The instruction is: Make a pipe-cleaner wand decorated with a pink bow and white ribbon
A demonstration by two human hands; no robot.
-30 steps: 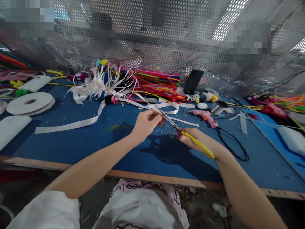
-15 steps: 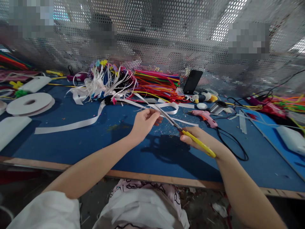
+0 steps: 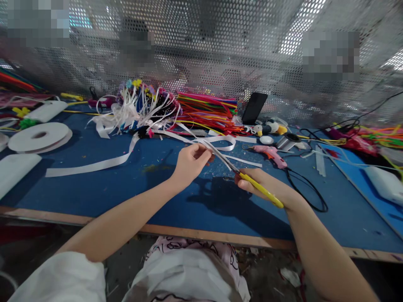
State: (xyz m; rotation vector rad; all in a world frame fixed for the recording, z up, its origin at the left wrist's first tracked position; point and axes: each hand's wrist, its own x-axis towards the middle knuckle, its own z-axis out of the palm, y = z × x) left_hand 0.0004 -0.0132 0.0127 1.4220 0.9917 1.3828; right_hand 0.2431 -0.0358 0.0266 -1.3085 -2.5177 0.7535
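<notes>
My right hand is closed round the handle of yellow-handled scissors, whose metal blades reach up and left toward my left hand. The thumb and fingers of my left hand pinch a white ribbon close to the blade tips. Part of that ribbon lies along the blades; whether they are cutting it cannot be made out. Just behind my hands a loop of white ribbon curls on the blue table. The left fingertips partly hide the ribbon's pinched end.
A bundle of white-ribboned flower pieces lies at the back, beside colourful pipe cleaners. A phone leans on the perforated metal screen. A pink glue gun with a black cord lies at right, a ribbon spool at left.
The scissors and my right hand have shifted slightly left, the blades sliding a little further along by my left fingers. My left hand has hardly moved.
</notes>
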